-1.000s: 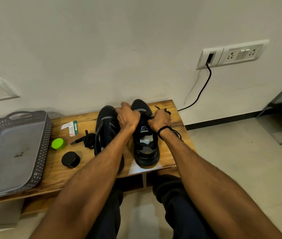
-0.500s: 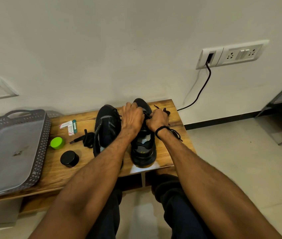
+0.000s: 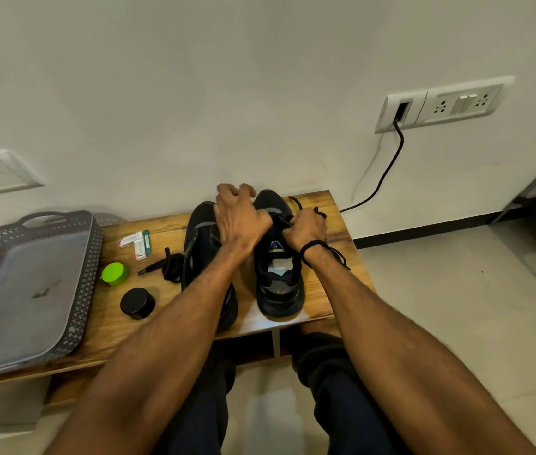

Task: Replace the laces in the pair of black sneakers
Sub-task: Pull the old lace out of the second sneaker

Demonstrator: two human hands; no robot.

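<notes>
- While both shoes stand side by side on the wooden bench [image 3: 109, 326], toes toward the wall, the work is centred on the eyelet area of the right sneaker [image 3: 279, 287].
- The right hand [image 3: 306, 228] is clenched at the shoe's throat, and a black lace [image 3: 295, 202] is seen running out past its knuckles toward the toe; the lace is judged to be grasped there.
- The left hand [image 3: 239, 218] is held over the gap between the shoes, its thumb side against the right sneaker. Its fingers are lifted and blurred, so whether anything is pinched cannot be told.
- The left sneaker [image 3: 199, 247] is largely covered by the left forearm; its lacing cannot be made out.
- A bundled lace [image 3: 172, 268] is left lying just beside the left sneaker, near a green lid [image 3: 115, 274] and a black tin [image 3: 137, 303], with a grey tray [image 3: 89, 290] at the bench's far left.
- The step in hand is judged to be lace work at the right sneaker's eyelets, though threading or pulling out cannot be decided.
- For the next move, the lace tip would need to be pinched finely and the shoe steadied, so that the eyelet row is not dragged sideways.
</notes>
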